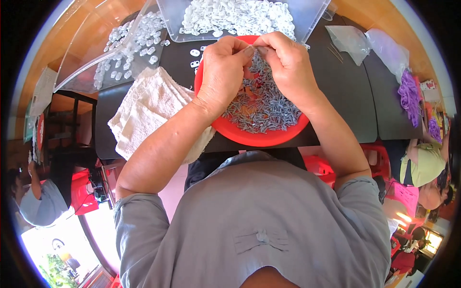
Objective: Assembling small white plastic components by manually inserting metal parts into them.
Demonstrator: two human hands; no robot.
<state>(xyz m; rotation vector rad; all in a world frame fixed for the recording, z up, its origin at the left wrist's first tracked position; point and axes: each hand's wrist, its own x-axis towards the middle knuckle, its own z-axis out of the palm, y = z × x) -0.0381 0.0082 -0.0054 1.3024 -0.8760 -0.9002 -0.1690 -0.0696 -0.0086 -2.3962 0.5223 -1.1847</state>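
My left hand and my right hand meet over the far side of a red basin. The fingertips of both are pinched together, close to touching. Whatever lies between them is too small and too covered by the fingers to make out. Inside the basin is a loose heap of small grey ribbed plastic pieces. Just beyond my hands stands a clear plastic bin full of small white oval plastic parts. A few white parts lie on the table left of the basin.
A crumpled white towel lies under my left forearm. Farther left, a clear bag holds more white parts. Thin sticks, plastic bags and purple strips are on the right. Other people sit at both sides.
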